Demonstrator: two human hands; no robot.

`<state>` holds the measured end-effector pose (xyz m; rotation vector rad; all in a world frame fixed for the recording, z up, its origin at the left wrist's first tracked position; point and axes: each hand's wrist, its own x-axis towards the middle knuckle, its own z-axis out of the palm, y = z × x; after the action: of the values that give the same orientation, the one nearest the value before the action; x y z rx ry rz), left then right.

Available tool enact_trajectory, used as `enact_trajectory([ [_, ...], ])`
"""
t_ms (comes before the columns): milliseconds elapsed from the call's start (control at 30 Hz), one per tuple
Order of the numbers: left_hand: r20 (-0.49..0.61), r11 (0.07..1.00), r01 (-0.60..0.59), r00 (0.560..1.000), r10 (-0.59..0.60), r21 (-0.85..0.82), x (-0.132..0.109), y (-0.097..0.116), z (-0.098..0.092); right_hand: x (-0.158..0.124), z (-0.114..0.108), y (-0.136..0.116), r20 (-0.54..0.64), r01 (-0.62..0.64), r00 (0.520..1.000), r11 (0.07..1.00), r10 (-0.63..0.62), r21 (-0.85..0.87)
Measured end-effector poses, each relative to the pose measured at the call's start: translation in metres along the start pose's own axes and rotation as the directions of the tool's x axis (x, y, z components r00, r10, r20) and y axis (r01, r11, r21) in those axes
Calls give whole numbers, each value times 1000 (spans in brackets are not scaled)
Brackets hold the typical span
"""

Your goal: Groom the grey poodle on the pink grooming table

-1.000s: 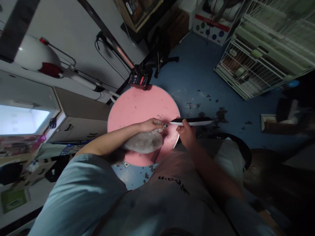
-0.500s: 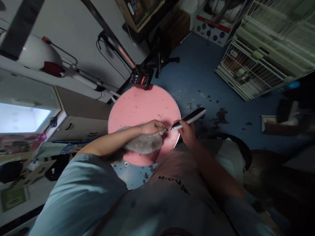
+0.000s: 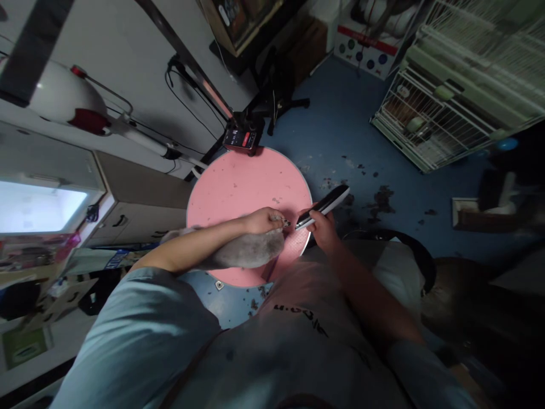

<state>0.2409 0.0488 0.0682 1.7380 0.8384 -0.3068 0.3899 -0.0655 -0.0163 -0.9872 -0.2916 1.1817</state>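
A grey furry animal point(image 3: 251, 250) is on the round pink table point(image 3: 247, 187), partly under my left forearm. Closed around the animal's paw point(image 3: 286, 223), my left hand point(image 3: 264, 220) is near the table's right side. My right hand point(image 3: 322, 229) grips a black and white clipper point(image 3: 326, 207), whose tip points left at the paw with a small gap between them. The animal's head cannot be made out.
A phone point(image 3: 240, 139) on a stand is at the table's far edge. Dark tufts point(image 3: 383, 199) lie on the blue floor. A wire cage point(image 3: 430, 125) stands at the right, a cabinet point(image 3: 140, 221) at the left.
The animal's body has stretched or shifted to the left, with more of it showing past my forearm. The clipper's rear end has swung slightly left. My left hand has hardly moved.
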Motion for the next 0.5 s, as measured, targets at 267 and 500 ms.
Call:
enact_trajectory([
  [267, 61, 999, -40, 997, 38, 28, -2, -3, 5, 1, 1, 0, 11, -17, 1000, 1000, 17, -1],
  [500, 46, 981, -12, 999, 4, 194, -3, -13, 8, 5, -11, 5, 113, 12, 994, 985, 8, -175],
])
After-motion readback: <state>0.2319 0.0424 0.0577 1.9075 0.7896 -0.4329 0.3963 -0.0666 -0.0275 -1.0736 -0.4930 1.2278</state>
